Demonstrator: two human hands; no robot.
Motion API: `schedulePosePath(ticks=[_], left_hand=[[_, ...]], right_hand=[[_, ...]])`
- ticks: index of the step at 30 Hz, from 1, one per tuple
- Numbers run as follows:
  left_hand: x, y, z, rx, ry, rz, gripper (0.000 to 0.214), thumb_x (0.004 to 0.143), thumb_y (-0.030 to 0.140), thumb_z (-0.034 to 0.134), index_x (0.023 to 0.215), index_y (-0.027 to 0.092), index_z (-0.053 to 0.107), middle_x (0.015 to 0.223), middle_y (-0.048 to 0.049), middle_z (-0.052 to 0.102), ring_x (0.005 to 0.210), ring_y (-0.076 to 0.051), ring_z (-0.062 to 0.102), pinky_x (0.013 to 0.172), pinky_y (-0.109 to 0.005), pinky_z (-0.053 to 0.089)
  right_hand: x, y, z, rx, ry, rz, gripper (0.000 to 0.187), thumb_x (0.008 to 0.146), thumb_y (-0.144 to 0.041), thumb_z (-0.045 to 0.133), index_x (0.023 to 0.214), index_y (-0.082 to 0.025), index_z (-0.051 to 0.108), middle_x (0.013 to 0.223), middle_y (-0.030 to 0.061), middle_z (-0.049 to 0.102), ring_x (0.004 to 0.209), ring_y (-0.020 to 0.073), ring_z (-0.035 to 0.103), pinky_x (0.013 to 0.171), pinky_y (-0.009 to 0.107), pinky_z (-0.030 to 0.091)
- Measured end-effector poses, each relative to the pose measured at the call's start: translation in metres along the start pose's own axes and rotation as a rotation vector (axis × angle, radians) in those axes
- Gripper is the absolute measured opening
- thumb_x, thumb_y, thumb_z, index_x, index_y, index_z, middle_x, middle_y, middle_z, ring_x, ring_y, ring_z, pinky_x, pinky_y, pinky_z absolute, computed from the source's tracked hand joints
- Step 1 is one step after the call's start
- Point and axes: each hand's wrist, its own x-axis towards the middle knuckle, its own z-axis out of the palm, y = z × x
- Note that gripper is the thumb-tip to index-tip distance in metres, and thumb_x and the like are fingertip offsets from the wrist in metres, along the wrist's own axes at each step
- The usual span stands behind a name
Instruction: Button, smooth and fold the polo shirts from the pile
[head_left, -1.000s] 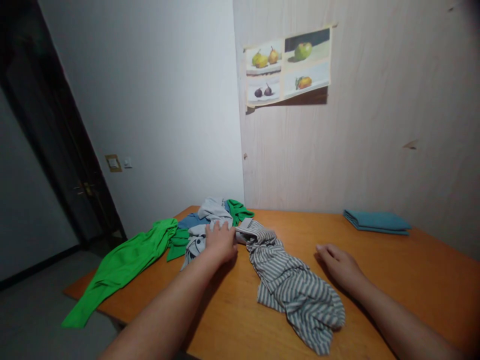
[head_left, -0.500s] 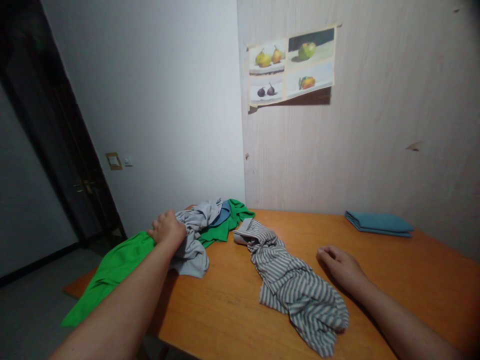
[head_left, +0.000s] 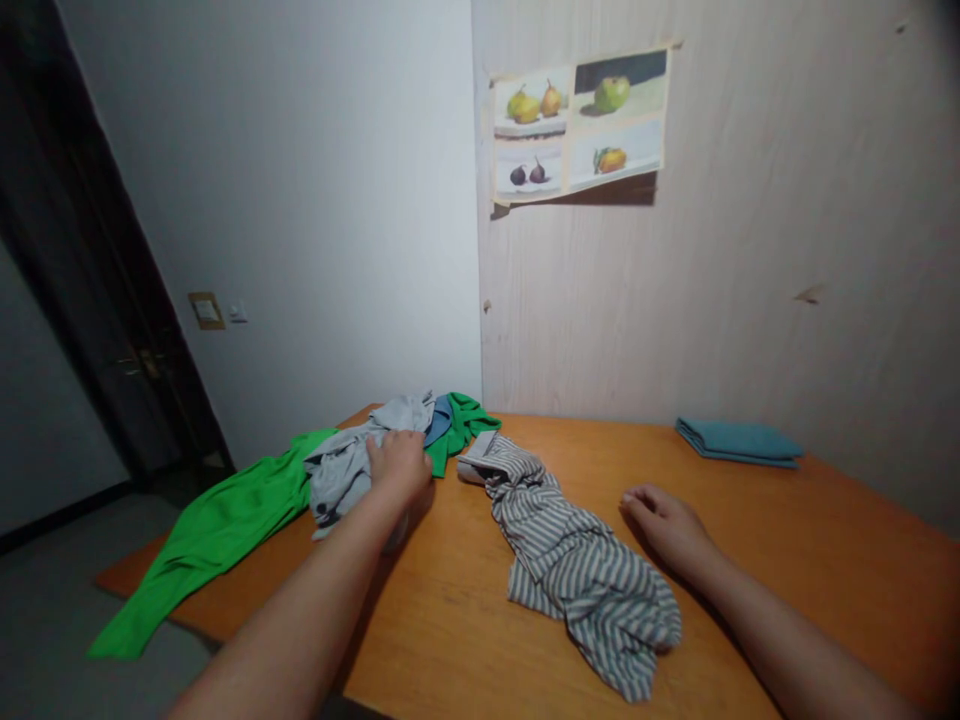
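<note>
My left hand (head_left: 400,462) lies on a crumpled grey garment (head_left: 341,470) at the left of the orange table (head_left: 787,530), its fingers curled into the cloth. Under and around that garment lie a bright green garment (head_left: 217,520) that hangs over the table's left edge and a bit of blue cloth (head_left: 439,420). A grey-and-white striped shirt (head_left: 577,570) lies bunched in the middle. Just right of it my right hand (head_left: 664,520) rests on the tabletop, fingers loosely curled, holding nothing.
A folded teal cloth (head_left: 739,441) sits at the back right near the wooden wall. A fruit poster (head_left: 577,125) hangs on that wall. A dark door (head_left: 97,330) stands at the left beyond the table.
My left hand swung left with the grey garment, then came back toward the middle, still on it. The grey garment now lies over the green one. My right hand stayed put.
</note>
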Motion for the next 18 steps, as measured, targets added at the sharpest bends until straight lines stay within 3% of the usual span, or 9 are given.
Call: schedulePosePath(ticks=[5, 9, 11, 14, 16, 18], left_hand=[[-0.008, 0.062, 0.015, -0.189, -0.074, 0.18, 0.049, 0.088, 0.022, 0.054, 0.136, 0.025, 0.06, 0.136, -0.0108, 0.065, 0.119, -0.027, 0.061, 0.097, -0.036, 0.043], [-0.02, 0.094, 0.03, -0.297, -0.114, 0.234, 0.029, 0.092, 0.027, 0.05, 0.109, 0.026, 0.073, 0.115, -0.0094, 0.074, 0.108, -0.027, 0.066, 0.088, -0.035, 0.045], [-0.026, 0.1, 0.036, -0.349, -0.109, 0.247, 0.023, 0.091, 0.028, 0.051, 0.097, 0.025, 0.073, 0.103, -0.0092, 0.076, 0.105, -0.028, 0.067, 0.089, -0.038, 0.044], [-0.027, 0.096, 0.044, -0.452, -0.076, 0.25, 0.02, 0.087, 0.026, 0.055, 0.098, 0.024, 0.072, 0.11, -0.0096, 0.075, 0.113, -0.03, 0.063, 0.096, -0.041, 0.041], [-0.022, 0.088, 0.048, -0.534, -0.063, 0.233, 0.019, 0.083, 0.023, 0.057, 0.095, 0.023, 0.072, 0.111, -0.0106, 0.074, 0.114, -0.03, 0.061, 0.098, -0.042, 0.041], [-0.014, 0.08, 0.051, -0.633, -0.075, 0.204, 0.014, 0.081, 0.023, 0.056, 0.084, 0.021, 0.07, 0.1, -0.0106, 0.075, 0.106, -0.03, 0.064, 0.094, -0.04, 0.044]], right_hand=[[-0.004, -0.01, -0.004, 0.043, -0.01, -0.01, 0.034, 0.089, -0.051, 0.052, 0.088, -0.022, 0.07, 0.087, 0.0055, 0.074, 0.086, 0.0255, 0.067, 0.078, 0.036, 0.05], [-0.014, -0.036, -0.013, 0.209, -0.042, -0.055, 0.039, 0.09, -0.054, 0.057, 0.103, -0.021, 0.073, 0.107, 0.011, 0.074, 0.103, 0.0288, 0.067, 0.093, 0.042, 0.05], [-0.023, -0.052, -0.016, 0.315, -0.108, -0.073, 0.046, 0.089, -0.056, 0.06, 0.118, -0.021, 0.07, 0.123, 0.013, 0.07, 0.113, 0.0297, 0.064, 0.098, 0.044, 0.049], [-0.036, -0.071, -0.014, 0.338, -0.313, -0.176, 0.055, 0.082, -0.051, 0.072, 0.13, -0.024, 0.065, 0.131, 0.0112, 0.066, 0.116, 0.0296, 0.062, 0.098, 0.043, 0.049], [-0.042, -0.076, -0.01, 0.291, -0.413, -0.225, 0.038, 0.081, -0.044, 0.073, 0.113, -0.023, 0.072, 0.111, 0.0072, 0.072, 0.102, 0.0265, 0.065, 0.088, 0.038, 0.051], [-0.04, -0.075, -0.009, 0.316, -0.391, -0.16, 0.019, 0.083, -0.039, 0.065, 0.088, -0.021, 0.07, 0.083, 0.0026, 0.07, 0.081, 0.0212, 0.064, 0.072, 0.031, 0.05]])
